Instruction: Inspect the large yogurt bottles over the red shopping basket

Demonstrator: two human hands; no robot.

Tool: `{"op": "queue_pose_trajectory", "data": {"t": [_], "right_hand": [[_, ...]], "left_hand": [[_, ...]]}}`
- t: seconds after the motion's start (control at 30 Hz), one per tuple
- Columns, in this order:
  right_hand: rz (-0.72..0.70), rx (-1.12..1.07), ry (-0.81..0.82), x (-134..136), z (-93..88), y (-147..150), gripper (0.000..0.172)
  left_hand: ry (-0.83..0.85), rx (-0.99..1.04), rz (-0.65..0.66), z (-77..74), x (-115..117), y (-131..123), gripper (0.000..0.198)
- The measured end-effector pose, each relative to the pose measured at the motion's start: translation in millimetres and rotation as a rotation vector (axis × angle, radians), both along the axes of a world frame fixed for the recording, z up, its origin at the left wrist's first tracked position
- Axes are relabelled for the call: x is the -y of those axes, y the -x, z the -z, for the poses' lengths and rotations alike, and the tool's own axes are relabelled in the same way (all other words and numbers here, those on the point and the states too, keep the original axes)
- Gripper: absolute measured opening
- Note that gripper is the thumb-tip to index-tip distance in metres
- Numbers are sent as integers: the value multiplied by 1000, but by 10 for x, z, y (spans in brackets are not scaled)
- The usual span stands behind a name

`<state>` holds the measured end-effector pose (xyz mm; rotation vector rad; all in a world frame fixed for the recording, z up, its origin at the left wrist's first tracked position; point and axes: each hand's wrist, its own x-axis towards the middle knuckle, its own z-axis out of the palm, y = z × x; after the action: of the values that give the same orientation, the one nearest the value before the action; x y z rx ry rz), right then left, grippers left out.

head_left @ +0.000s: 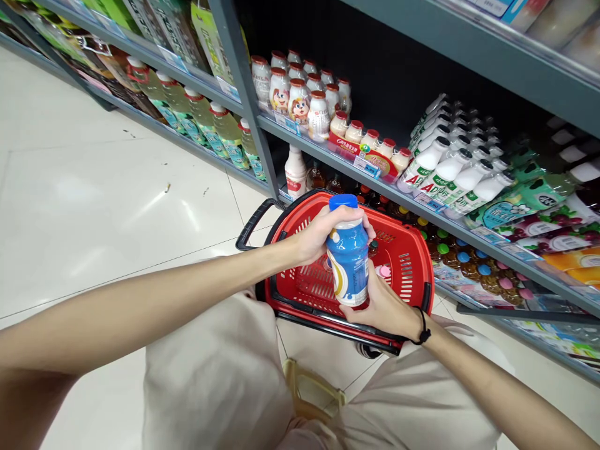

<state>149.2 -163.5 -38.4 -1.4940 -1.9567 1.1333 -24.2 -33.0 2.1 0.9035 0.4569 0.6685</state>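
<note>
A blue and white drink bottle (347,259) with a blue cap is held upright over a red shopping basket (412,250). My left hand (323,232) wraps its upper part just below the cap. My right hand (384,306) cups its base from underneath; a black band sits on that wrist. The basket stands on the floor in front of my knees, black handle folded to the left. A pink-capped item (384,271) shows inside it behind the bottle.
Grey store shelves (375,178) run along the right, stocked with small red-capped milk drink bottles (300,100), white AD bottles (450,169) and yellow drink bottles (206,119). White tiled floor (94,187) lies to the left. I crouch on a small yellow stool (309,387).
</note>
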Motion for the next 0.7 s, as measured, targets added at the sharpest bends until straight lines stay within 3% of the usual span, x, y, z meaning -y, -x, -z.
{"op": "queue_pose_trajectory", "data": {"t": [0.3, 0.7], "right_hand": [[-24, -5, 22, 24, 30, -37, 95], [0, 15, 53, 22, 4, 0, 81]], "left_hand": [[0, -1, -32, 26, 31, -14, 36], [10, -7, -25, 48, 20, -8, 35]]}}
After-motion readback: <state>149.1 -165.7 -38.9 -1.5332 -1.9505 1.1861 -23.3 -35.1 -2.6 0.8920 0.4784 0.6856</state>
